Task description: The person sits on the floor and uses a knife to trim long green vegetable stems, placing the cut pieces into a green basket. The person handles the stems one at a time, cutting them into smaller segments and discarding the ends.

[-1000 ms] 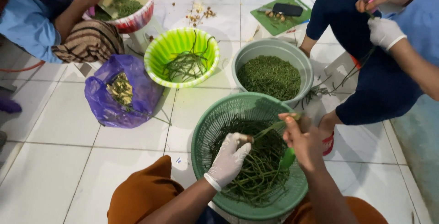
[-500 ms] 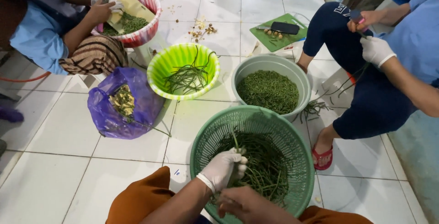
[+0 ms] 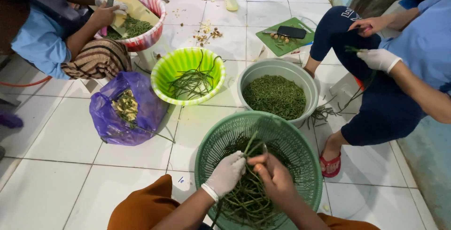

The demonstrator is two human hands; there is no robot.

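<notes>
Beans (image 3: 244,197), long green ones, lie heaped in the dark green basket (image 3: 300,138) at the lower centre of the frame, and both hands work over them. The gloved left hand (image 3: 227,173) is closed around a bunch of stalks that stick up past its fingers; the bare right hand (image 3: 275,176), touching it on the right, is curled shut on the same bunch and seems to hold a small blade, though that is hard to make out. Just above the basket stands a grey tub (image 3: 300,77) full of chopped green pieces, and to its left a lime basket (image 3: 162,77) with a few loose stalks. Left of that sits a purple bag (image 3: 105,117) of trimmings. At upper left a person in blue (image 3: 40,37) cuts on a board over a red-striped basin (image 3: 152,21). At right another person's gloved hand (image 3: 378,60) holds a stalk. A green cutting board (image 3: 272,42) with a dark phone (image 3: 291,31) lies at upper centre on the white tile floor (image 3: 47,173).
</notes>
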